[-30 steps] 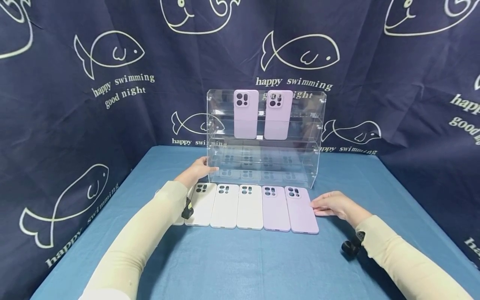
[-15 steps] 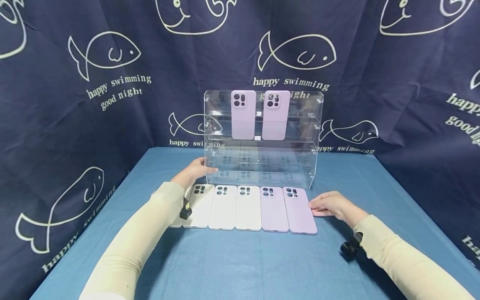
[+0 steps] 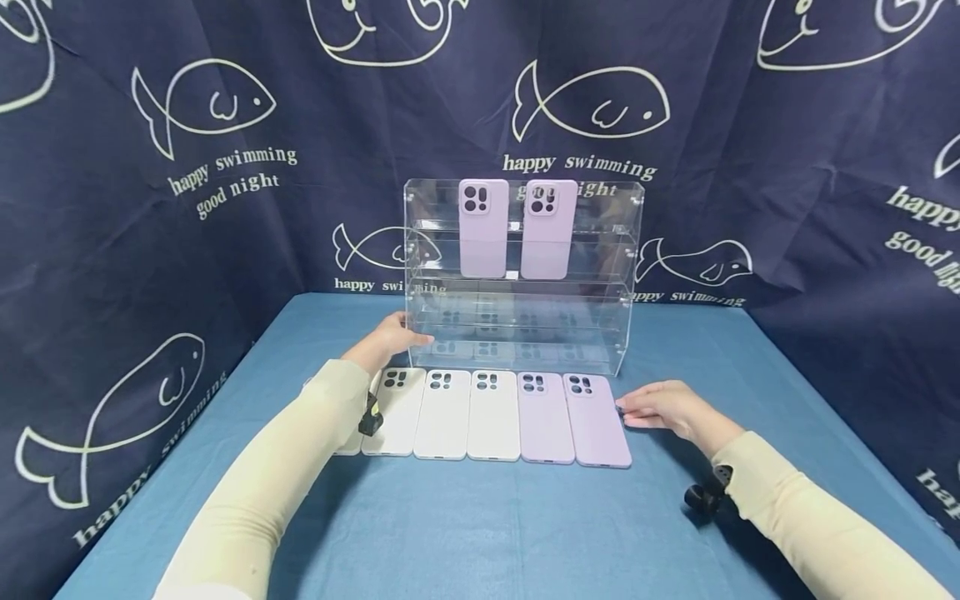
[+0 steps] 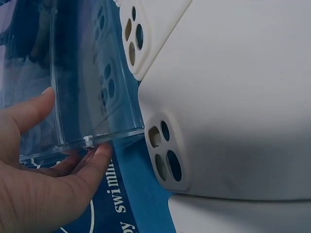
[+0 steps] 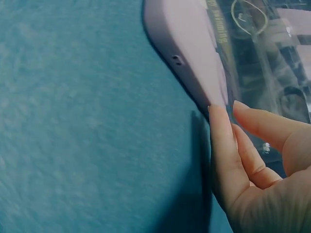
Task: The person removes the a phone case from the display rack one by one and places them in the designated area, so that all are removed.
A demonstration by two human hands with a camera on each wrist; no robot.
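My left hand [image 3: 388, 340] grips the left side panel of a clear acrylic display rack [image 3: 525, 354]. In the left wrist view the thumb [image 4: 36, 109] lies on one side of that panel and the other fingers on the other. On the table, the straight fingers of my right hand [image 3: 671, 408] touch the outer edge of the rightmost purple phone case [image 3: 600, 425]. The right wrist view has its index fingertip against the side wall of this case [image 5: 187, 53], with the thumb just beside. Two more purple phone cases [image 3: 483, 242] stand upright on the rack's upper tier.
Left of the rightmost case lie another purple case [image 3: 546, 425] and several white phone cases [image 3: 493, 425] in one row before the rack. My left sleeve [image 3: 300, 450] partly covers the row's left end. A blue cloth [image 3: 450, 533] covers the table; a dark fish-print curtain [image 3: 420, 125] hangs behind.
The whole head view has shifted slightly, so the rack and cases appear a little further left. Both hands keep their places at the rack and the rightmost purple case.
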